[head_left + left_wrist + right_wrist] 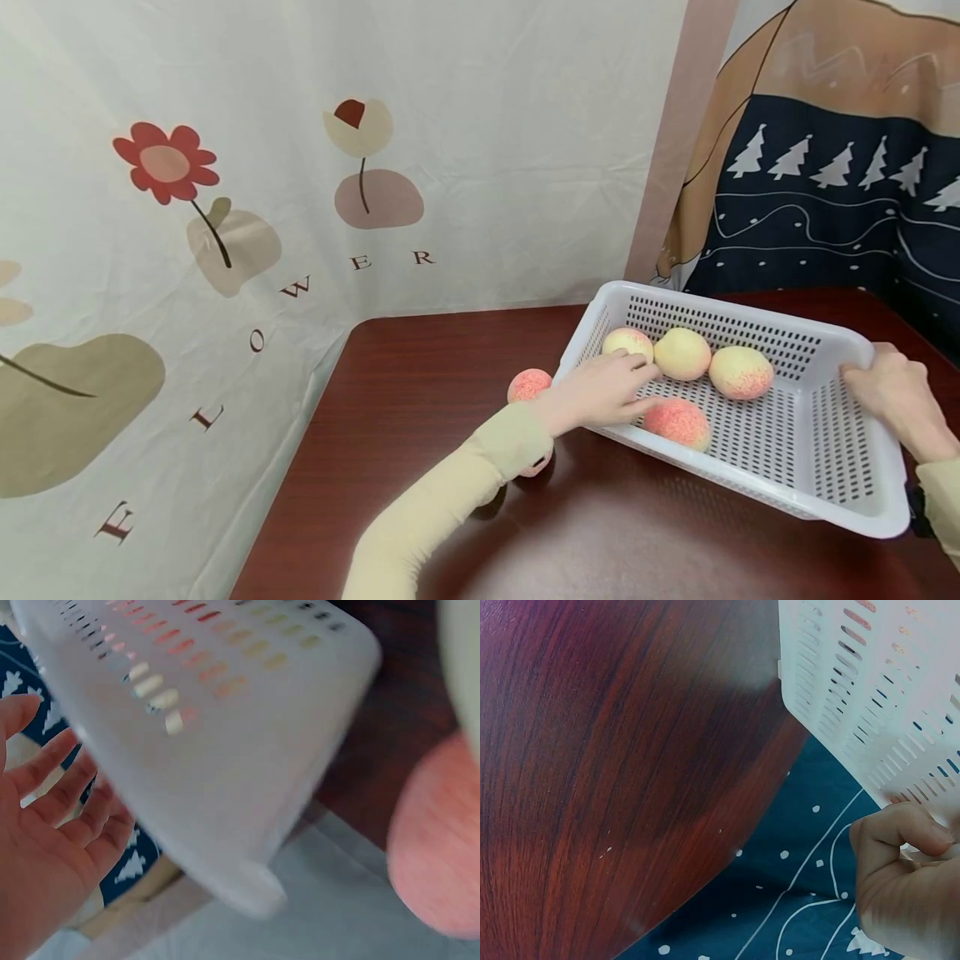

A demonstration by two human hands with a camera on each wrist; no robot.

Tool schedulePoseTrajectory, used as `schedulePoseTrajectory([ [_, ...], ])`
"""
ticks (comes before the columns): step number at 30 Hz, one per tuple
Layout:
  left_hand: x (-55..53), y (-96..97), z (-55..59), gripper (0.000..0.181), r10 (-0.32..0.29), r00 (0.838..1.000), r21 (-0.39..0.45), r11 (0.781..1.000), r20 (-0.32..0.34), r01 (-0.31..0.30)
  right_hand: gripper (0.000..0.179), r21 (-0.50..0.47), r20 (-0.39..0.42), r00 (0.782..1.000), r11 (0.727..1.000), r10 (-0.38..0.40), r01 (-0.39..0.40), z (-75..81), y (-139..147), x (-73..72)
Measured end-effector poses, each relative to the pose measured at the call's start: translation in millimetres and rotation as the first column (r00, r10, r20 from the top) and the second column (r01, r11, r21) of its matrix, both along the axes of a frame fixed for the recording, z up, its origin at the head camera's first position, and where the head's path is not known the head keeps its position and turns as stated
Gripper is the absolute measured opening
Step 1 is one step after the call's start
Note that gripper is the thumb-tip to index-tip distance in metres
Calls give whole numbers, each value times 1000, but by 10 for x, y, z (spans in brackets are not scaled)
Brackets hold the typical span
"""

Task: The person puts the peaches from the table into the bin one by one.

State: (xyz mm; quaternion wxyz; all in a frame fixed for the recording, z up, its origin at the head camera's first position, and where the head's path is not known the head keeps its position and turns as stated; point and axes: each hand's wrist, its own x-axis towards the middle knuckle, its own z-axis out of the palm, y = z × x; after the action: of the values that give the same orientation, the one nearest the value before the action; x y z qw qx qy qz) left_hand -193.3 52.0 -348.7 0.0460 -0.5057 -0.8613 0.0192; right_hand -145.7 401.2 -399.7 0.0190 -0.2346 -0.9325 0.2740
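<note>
A white perforated plastic basket (813,433) holds several yellow-and-pink peaches, among them a yellow peach (682,354) and a redder peach (677,423). My right hand (892,392) grips the rim at the basket's right end, its thumb curled over the edge in the right wrist view. Over the left end reaches my left hand (603,390), fingers loosely extended close to the peaches inside. In the left wrist view that hand (56,817) has spread fingers and an uncovered palm. A pink peach (529,383) sits on the table just left of the basket.
Another peach (534,465) is mostly hidden under the left sleeve, with a dark round shape (491,503) beside it that I cannot identify. The dark red wooden table (420,392) ends at a flower-print cloth (487,208) behind and a navy cloth (810,217) at the right.
</note>
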Motion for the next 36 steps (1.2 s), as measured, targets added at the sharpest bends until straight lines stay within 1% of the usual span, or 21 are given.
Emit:
schedulePoseTrajectory([
  [4, 23, -297, 21, 29, 16, 999, 80, 997, -41, -13, 63, 0, -1, 1000, 1000, 2, -2, -4, 11, -6],
  [6, 41, -452, 14, 27, 41, 997, 111, 993, -58, -34, 63, -1, 0, 1000, 1000, 0, 0, -9, 15, -8],
  [9, 72, -682, -9, 27, 92, 994, 138, 987, -51, -85, 63, -5, 3, 1000, 1000, -3, 3, -17, 20, -8],
  [12, 110, -895, -42, 29, 154, 988, 132, 980, -30, -149, 63, -5, 3, 1000, 1000, -6, 6, -20, 20, -6],
  [13, 124, -958, -57, 29, 179, 984, 127, 976, -13, -175, 63, -6, 2, 1000, 1000, -6, 6, -21, 20, -5],
  [16, 185, -1129, -89, 32, 256, 966, 80, 963, 31, -258, 63, -6, 2, 1000, 1000, -8, 8, -24, 16, -6],
  [18, 235, -1225, -104, 37, 320, 944, 29, 946, 75, -323, 63, -9, 5, 1000, 1000, -9, 9, -24, 16, -8],
  [20, 283, -1307, -120, 46, 388, 915, -38, 922, 113, -386, 63, -8, 6, 1000, 1000, -10, 10, -23, 15, -11],
  [23, 340, -1407, -161, 60, 466, 870, -120, 884, 159, -452, 63, -10, 2, 1000, 1000, -5, 5, -12, 13, -6],
  [25, 369, -1460, -197, 68, 498, 846, -152, 867, 191, -475, 63, -6, -2, 1000, 1000, -2, 2, -2, 4, 0],
  [27, 395, -1501, -222, 70, 519, 823, -179, 854, 231, -488, 62, -7, -1, 1000, 1000, -4, 4, 10, -10, 6],
  [29, 415, -1534, -245, 73, 539, 795, -200, 842, 277, -501, 62, -8, 5, 1000, 1000, -9, 9, 27, -27, 9],
  [32, 439, -1563, -274, 75, 562, 763, -235, 827, 320, -511, 61, -8, 16, 1000, 1000, -19, 19, 53, -52, 13],
  [34, 447, -1572, -304, 76, 576, 745, -252, 817, 335, -518, 61, -5, 18, 1000, 1000, -21, 21, 65, -62, 15],
  [36, 452, -1572, -326, 74, 584, 735, -260, 811, 343, -524, 61, -1, 16, 1000, 1000, -21, 21, 72, -70, 18],
])
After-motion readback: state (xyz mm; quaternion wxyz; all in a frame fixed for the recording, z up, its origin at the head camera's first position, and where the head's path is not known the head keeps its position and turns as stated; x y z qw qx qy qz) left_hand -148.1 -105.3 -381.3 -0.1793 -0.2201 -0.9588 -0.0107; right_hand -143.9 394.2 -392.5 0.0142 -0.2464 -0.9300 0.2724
